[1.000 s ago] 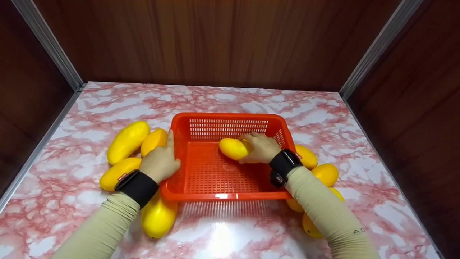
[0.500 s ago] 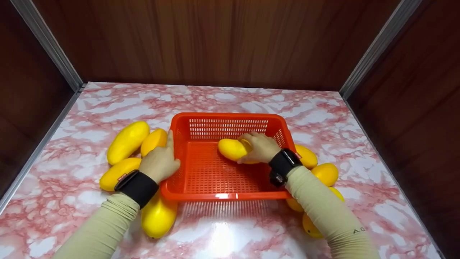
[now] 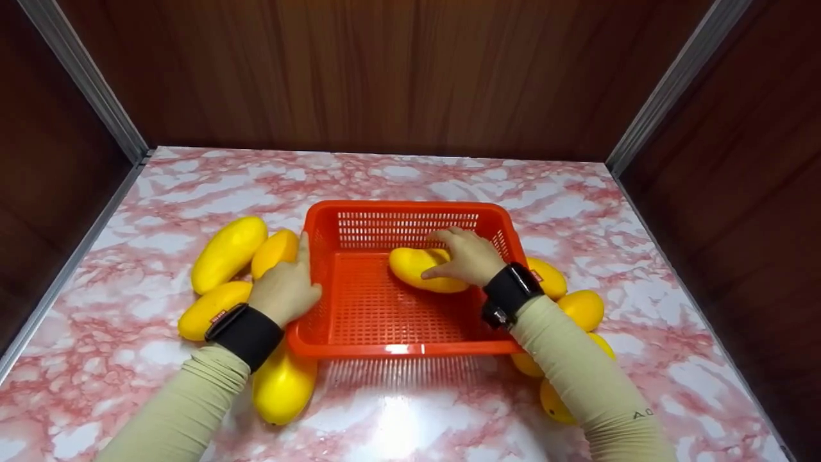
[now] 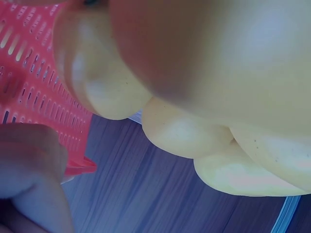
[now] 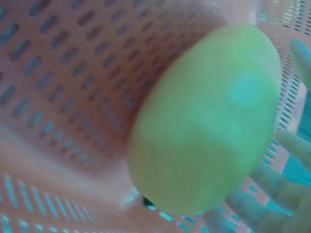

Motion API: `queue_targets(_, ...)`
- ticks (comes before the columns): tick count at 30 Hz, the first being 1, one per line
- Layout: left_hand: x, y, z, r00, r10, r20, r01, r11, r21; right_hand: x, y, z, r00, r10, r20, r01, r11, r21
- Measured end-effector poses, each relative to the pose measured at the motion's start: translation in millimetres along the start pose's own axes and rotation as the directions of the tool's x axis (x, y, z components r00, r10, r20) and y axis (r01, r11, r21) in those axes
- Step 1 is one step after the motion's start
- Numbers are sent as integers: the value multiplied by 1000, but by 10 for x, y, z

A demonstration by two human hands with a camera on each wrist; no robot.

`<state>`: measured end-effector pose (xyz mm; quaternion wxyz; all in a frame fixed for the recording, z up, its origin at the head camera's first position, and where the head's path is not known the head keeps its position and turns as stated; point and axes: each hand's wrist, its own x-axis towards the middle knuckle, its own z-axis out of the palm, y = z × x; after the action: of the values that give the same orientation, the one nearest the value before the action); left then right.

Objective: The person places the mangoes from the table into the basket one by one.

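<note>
Right hand: the right hand (image 3: 470, 258) is lying over a yellow mango (image 3: 420, 269) inside the red basket (image 3: 397, 350), fingers spread and draped loosely on the fruit, thumb pointing left along its side; whether the fingers are actually gripping is hard to judge from the head view.
Right wrist view: the mango (image 5: 206, 121) is filling most of the frame, blurred and washed greenish, with fingertips (image 5: 252, 208) showing below it at the lower right edge against the basket mesh.
Mango's place: it is lying on the basket floor near the far right corner, its right end hidden under the hand.
Left hand: the left hand (image 3: 285, 289) is resting against the basket's left wall, fingers fairly straight and pointing away from the person, curled round nothing that can be seen; its palm side is hidden.
Left wrist view: very close and blurred; pale mangoes (image 4: 184, 131) are crowding the frame beside a strip of basket wall (image 4: 34, 97).
Left pile: four mangoes (image 3: 229, 253) are lying just left of the basket, one partly covered by the left forearm.
Right pile: more mangoes (image 3: 580, 309) are sitting just right of the basket, several cut off by the right sleeve (image 3: 587, 378), so their count is unclear.
Surface: a pink marbled tabletop (image 3: 397, 173) is carrying everything.
</note>
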<state>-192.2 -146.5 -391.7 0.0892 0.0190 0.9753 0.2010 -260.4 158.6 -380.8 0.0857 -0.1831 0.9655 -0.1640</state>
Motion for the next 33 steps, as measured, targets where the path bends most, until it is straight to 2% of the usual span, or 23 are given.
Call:
queue_targets(13, 4, 6, 2, 1000, 0, 5, 0, 1000, 29, -44, 7, -213, 997, 36, -66, -31, 997, 72)
queue_targets(18, 4, 10, -5, 1000, -8, 14, 8, 1000, 18, -78, 45, -339, 993, 18, -120, -2, 992, 128)
queue_targets(22, 1, 9, -9, 1000, -15, 16, 15, 1000, 14, -105, 80, -450, 989, 7, -147, 22, 980, 199)
queue_targets(27, -2, 7, 0, 1000, -23, 13, 23, 1000, 14, -153, 141, -585, 988, 47, -147, -5, 961, 278)
queue_targets(33, -7, 17, -8, 1000, -14, 0, 14, 1000, 13, -279, 279, -730, 982, 84, -168, -26, 946, 322)
